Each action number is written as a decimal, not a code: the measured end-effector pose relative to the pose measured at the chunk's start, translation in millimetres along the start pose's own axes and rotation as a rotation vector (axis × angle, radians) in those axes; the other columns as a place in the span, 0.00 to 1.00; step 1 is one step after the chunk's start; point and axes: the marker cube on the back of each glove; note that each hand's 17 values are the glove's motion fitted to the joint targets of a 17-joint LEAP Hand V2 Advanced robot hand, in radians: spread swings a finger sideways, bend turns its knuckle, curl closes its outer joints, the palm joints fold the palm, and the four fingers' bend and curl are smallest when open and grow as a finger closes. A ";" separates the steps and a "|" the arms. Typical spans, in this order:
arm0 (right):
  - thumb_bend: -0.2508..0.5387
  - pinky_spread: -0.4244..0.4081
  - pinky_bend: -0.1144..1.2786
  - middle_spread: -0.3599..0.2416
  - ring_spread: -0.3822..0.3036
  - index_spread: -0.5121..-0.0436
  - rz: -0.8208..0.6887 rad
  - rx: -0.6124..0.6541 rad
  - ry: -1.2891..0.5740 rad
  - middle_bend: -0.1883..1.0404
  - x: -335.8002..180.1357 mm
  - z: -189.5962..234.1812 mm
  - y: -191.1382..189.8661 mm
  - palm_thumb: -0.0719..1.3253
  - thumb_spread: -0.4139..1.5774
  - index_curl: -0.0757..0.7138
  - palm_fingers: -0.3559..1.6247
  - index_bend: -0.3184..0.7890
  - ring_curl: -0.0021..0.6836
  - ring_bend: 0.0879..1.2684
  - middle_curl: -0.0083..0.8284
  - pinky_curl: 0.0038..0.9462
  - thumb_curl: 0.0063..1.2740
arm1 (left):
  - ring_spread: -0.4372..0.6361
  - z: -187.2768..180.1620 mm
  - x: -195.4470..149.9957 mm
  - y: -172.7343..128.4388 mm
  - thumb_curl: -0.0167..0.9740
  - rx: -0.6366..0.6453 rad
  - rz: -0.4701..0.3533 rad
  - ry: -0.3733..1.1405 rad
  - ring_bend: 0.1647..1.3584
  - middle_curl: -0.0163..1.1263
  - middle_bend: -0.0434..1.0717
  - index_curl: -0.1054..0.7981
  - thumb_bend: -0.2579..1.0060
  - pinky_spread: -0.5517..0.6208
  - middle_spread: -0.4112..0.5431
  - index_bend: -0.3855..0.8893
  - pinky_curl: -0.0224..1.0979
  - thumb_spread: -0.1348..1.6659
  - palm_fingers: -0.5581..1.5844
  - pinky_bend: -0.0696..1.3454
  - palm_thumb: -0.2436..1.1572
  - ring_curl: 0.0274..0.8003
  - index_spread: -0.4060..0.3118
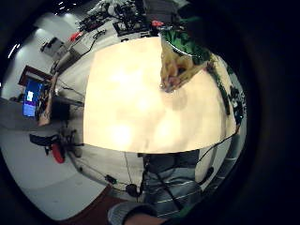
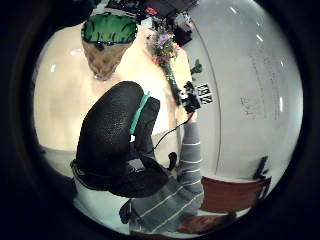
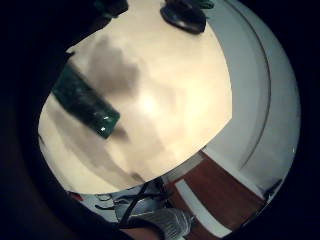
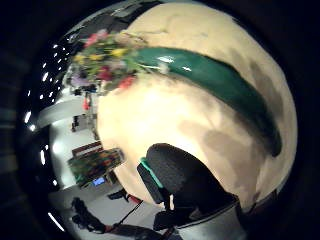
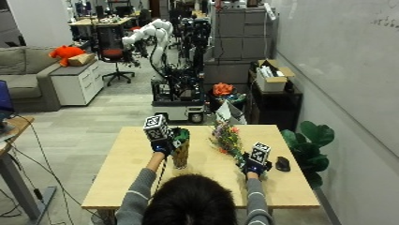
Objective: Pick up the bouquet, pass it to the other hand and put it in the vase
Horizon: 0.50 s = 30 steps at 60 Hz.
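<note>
Bouquet point(image 5: 227, 138) is on the right half of the wooden table point(image 5: 124, 164): blooms point away from the person, the green wrapped stem bundle point(image 4: 220, 82) runs back toward them. The right hand point(image 5: 252, 165) is at the stem end. Right palm views show the green wrap crossing close to the palm, with its cut end point(image 3: 107, 125) over the tabletop. The fingers themselves are hidden, so I can't tell if the hand is closed on it or just over it.

The left hand point(image 5: 161, 143) is up beside the vase point(image 5: 181, 152). It holds nothing. Left thumb-side view shows the thumb point(image 2: 107, 132) relaxed and the vase mouth point(image 2: 109, 29) beyond it.

Handling, my read:
- Light, but head-heavy at the flower end.
- The stems are fairly stiff as a bundle. The glossy wrap is likely slippery.
- The blooms look fragile, so don't squeeze them.
- Grip mid-wrap and leave the lower stems free for the left hand at handover.
- The vase is narrow and tall, so it could tip if the stems hit the rim.

A black computer mouse point(image 5: 283, 163) lies just right of the right hand.
</note>
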 end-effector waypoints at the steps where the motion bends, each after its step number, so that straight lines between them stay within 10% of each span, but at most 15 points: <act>1: 0.28 0.82 0.57 0.62 0.66 0.34 -0.005 -0.004 0.017 0.30 -0.1 4.9 -1.2 0.23 0.73 0.27 0.22 0.37 0.45 0.42 0.40 0.38 0.21 | 0.59 0.5 -0.1 -0.8 0.30 0.004 0.002 0.001 0.14 0.32 0.22 0.57 0.20 0.71 0.47 0.45 0.28 0.70 0.50 0.16 0.31 0.32 0.41; 9: 0.31 0.71 0.55 0.55 0.55 0.34 0.056 -0.044 0.135 0.38 3.3 32.8 -2.8 0.28 0.73 0.26 0.33 0.38 0.46 0.47 0.43 0.36 0.22 | 0.58 10.0 -6.7 -9.6 0.31 -0.007 0.000 -0.027 0.13 0.33 0.21 0.58 0.19 0.70 0.46 0.45 0.27 0.70 0.51 0.16 0.33 0.33 0.40; 15: 0.36 0.45 0.57 0.49 0.40 0.47 0.054 0.080 0.204 0.39 2.5 26.3 -8.9 0.38 0.74 0.31 0.57 0.42 0.50 0.51 0.45 0.36 0.24 | 0.57 14.8 -6.5 -10.0 0.31 -0.024 -0.008 -0.023 0.13 0.34 0.21 0.58 0.19 0.70 0.45 0.45 0.26 0.71 0.51 0.16 0.34 0.33 0.40; 30: 0.55 0.10 0.50 0.29 0.22 0.55 0.132 -0.203 0.168 0.51 0.7 0.8 3.2 0.66 0.79 0.51 0.88 0.44 0.65 0.60 0.58 0.38 0.30 | 0.57 13.3 -4.3 -9.4 0.31 -0.016 -0.009 -0.022 0.12 0.34 0.21 0.59 0.19 0.70 0.45 0.45 0.25 0.71 0.51 0.16 0.34 0.34 0.40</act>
